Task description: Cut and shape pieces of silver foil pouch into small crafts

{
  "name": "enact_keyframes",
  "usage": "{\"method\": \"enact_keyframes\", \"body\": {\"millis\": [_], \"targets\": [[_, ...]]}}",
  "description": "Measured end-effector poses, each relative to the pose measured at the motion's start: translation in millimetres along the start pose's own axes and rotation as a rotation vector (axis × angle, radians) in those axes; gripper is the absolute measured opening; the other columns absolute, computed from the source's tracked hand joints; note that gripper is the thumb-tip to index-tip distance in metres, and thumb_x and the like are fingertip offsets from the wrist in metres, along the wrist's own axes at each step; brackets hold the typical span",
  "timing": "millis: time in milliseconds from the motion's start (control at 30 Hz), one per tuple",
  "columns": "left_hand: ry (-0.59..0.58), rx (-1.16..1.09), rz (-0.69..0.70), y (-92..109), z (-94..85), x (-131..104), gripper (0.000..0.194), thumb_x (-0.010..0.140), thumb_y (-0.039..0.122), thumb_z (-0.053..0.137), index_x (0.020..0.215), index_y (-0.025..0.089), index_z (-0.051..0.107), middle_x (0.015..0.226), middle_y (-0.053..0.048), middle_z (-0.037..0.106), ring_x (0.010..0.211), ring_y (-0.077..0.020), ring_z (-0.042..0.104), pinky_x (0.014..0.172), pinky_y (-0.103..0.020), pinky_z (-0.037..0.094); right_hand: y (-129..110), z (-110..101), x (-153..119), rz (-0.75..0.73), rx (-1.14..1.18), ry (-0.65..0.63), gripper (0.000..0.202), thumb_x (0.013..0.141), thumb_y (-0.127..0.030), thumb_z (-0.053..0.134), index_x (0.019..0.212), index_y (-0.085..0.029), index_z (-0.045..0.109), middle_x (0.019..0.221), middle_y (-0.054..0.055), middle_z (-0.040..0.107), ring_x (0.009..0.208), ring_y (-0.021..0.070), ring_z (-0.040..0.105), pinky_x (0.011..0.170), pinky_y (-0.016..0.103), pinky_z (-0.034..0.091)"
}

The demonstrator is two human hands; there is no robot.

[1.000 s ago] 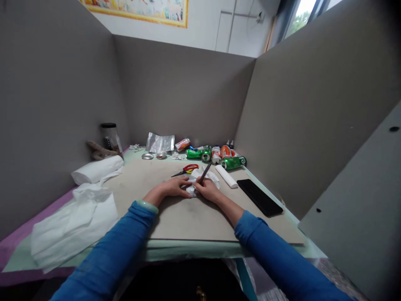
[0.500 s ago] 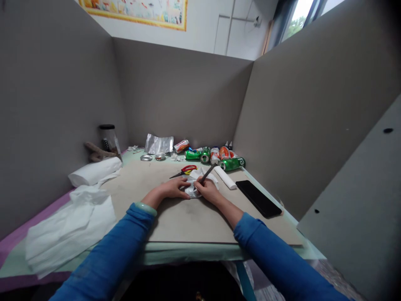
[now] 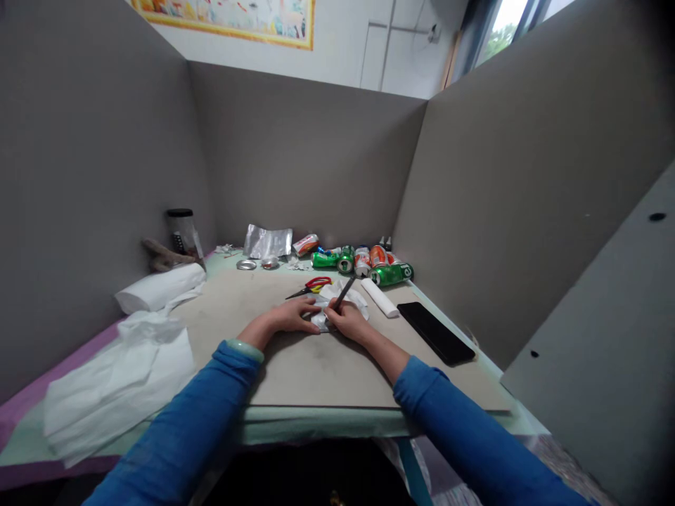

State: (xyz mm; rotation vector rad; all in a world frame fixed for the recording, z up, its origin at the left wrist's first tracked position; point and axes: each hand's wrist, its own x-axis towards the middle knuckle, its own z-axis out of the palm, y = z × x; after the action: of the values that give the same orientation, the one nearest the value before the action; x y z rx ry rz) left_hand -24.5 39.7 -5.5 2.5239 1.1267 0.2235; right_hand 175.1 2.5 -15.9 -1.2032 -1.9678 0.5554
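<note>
Beige flat work board [image 3: 253, 309]: we keep both hands at its middle. Crumpled white paper sheet [image 3: 345, 292]: flat on the board, under and between our hands. Left hand [image 3: 293, 315]: fingers spread, pressing the sheet's left edge. Right hand [image 3: 349, 320]: pinched around a thin dark pen [image 3: 344, 291], tip down on the sheet. Red-handled scissors [image 3: 312, 285]: just behind the left hand.

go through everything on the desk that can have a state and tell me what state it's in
Left hand: flat, pinning the sheet.
Right hand: gripping a pen, tip on the sheet.
Scissors: closed, lying flat.
Cans: on their sides.
Phone: screen dark.
Jar: upright, lidded.
</note>
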Motion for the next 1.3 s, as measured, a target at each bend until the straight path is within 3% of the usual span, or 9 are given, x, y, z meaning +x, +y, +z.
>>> {"method": "enact_keyframes", "body": {"millis": [1300], "targets": [[0.028,-0.044,0.021,-4.7,2.6,2.3,0.071,0.067,0.057,0.068,0.129,0.025,0.053,0.146,-0.005,0.034,0.133,-0.0305,0.028,0.111,-0.038,0.02,4.5,-0.2,1.9,-0.024,0.042,-0.041,0.015,0.078,-0.027,0.048,0.069,-0.016,0.054,0.055,-0.002,0.053,0.058,0.0118,0.049,0.053,0.021,0.032]]}}
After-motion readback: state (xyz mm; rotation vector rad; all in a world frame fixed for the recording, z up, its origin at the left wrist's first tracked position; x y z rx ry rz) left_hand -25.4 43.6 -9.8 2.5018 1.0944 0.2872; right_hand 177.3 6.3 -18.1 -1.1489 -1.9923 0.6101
